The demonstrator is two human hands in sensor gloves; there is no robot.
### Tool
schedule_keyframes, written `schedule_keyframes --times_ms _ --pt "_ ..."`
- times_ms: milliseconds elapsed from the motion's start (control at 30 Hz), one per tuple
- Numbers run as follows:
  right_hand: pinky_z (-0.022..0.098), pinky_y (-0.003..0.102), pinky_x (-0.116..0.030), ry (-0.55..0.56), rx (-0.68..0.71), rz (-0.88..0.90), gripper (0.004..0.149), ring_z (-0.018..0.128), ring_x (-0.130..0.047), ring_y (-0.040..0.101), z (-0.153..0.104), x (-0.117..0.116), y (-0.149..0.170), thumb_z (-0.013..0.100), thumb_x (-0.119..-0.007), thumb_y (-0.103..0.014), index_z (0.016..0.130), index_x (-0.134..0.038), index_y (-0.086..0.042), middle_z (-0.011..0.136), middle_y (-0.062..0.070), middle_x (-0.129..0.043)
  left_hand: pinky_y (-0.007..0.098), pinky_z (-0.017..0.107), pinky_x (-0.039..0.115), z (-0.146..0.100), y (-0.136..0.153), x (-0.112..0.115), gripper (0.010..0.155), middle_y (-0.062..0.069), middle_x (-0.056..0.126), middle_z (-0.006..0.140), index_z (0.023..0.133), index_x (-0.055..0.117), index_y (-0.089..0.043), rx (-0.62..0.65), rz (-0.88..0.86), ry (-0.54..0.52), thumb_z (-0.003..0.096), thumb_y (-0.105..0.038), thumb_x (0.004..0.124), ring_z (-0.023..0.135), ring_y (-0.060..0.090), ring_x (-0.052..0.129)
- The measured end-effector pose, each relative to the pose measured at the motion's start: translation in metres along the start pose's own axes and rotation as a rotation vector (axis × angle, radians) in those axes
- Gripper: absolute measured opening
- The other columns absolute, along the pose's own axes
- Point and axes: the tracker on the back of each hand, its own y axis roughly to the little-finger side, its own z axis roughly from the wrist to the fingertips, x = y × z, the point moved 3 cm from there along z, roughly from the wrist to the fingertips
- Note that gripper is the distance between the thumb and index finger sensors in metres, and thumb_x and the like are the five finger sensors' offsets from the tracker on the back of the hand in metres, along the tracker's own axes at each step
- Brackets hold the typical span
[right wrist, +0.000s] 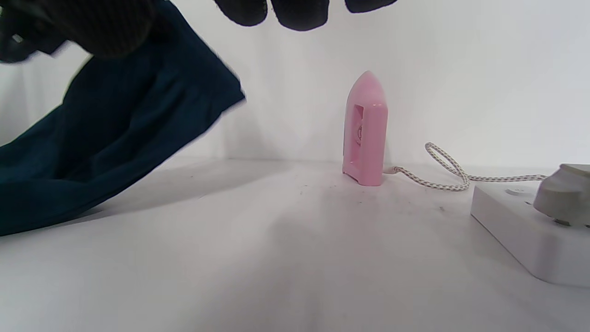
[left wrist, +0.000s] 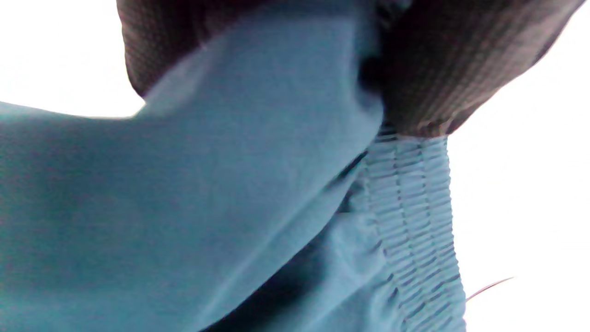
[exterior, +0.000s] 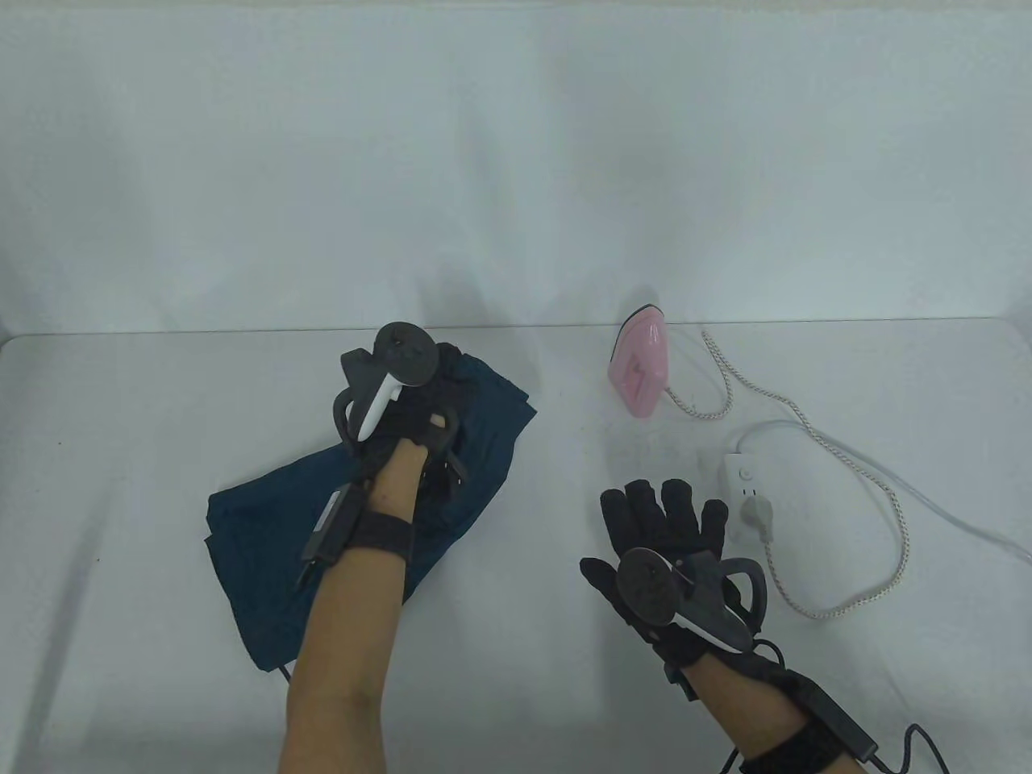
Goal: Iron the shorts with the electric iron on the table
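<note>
- My L hand (exterior: 403,403) grips shorts (exterior: 266,556) at waistband, lifted; long axis runs lower left to centre of frame.
- R hand (exterior: 669,548) spread flat, holds nothing.
- Iron (exterior: 638,367) upright, tip up, right of centre.

The shorts (exterior: 355,516), at the centre left of the table view, are a deep teal blue; in the left wrist view they look lighter, with a ribbed, gathered waistband (left wrist: 415,221) of the same teal. The electric iron (exterior: 639,367), right of centre, is pale pink with a dark edge along its soleplate. Its cord (exterior: 814,435) is white flecked with a brown woven pattern. The power strip (exterior: 746,484) is white, and the plug (exterior: 758,516) in it is grey. Both gloves, on the left hand (exterior: 411,403) and the right hand (exterior: 669,548), are black. The table (exterior: 121,451) and the backdrop (exterior: 516,161) are white.
</note>
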Motion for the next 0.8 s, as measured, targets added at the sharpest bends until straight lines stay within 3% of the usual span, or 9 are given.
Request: schedule_keyframes --times_ms 167,333,567,700,800 --pt "0.072 0.075 -0.033 -0.007 -0.019 0.005 0.08 0.113 -0.039 0.045 0.002 0.0 0.003 0.049 -0.068 -0.071 0.114 -0.041 -0.032 0.12 0.003 -0.044 0.053 0.063 0.08 -0.036 0.002 -0.023 0.056 -0.007 0.09 0.085 0.096 0.07 -0.029 0.065 -0.264 0.003 0.0465 -0.045 0.089 0.057 0.018 0.109" --pt "0.073 0.074 -0.032 -0.029 -0.013 0.003 0.079 0.113 -0.037 0.045 0.006 -0.005 0.001 0.049 -0.068 -0.071 0.114 -0.041 -0.033 0.12 0.003 -0.043 0.054 0.064 0.08 -0.07 0.009 -0.027 0.056 -0.005 0.087 0.088 0.097 0.068 -0.028 0.131 -0.461 -0.026 0.047 -0.043 0.088 0.063 0.021 0.108" --pt "0.073 0.074 -0.034 -0.032 -0.001 0.022 0.079 0.113 -0.04 0.044 0.007 -0.009 -0.001 0.05 -0.067 -0.071 0.113 -0.042 -0.033 0.12 0.003 -0.043 0.057 0.067 0.075 -0.1 0.027 -0.007 0.055 -0.003 0.08 0.096 0.098 0.064 -0.031 0.209 -0.746 0.019 0.0487 -0.04 0.087 0.075 0.027 0.102" --pt "0.073 0.074 -0.036 -0.06 -0.006 0.114 0.078 0.113 -0.042 0.044 0.011 -0.005 0.003 0.05 -0.068 -0.07 0.113 -0.043 -0.032 0.12 0.004 -0.044 0.058 0.068 0.073 -0.107 0.039 0.017 0.056 -0.002 0.077 0.098 0.1 0.062 -0.032 0.252 -0.911 0.091 0.0499 -0.039 0.086 0.078 0.028 0.1" --pt "0.072 0.074 -0.034 -0.065 0.005 0.236 0.076 0.112 -0.039 0.046 0.021 0.003 0.003 0.051 -0.068 -0.067 0.113 -0.044 -0.032 0.12 0.005 -0.043 0.059 0.068 0.072 -0.106 0.045 0.03 0.056 -0.002 0.075 0.1 0.101 0.061 -0.032 0.249 -0.942 0.161 0.0507 -0.039 0.085 0.079 0.028 0.098"
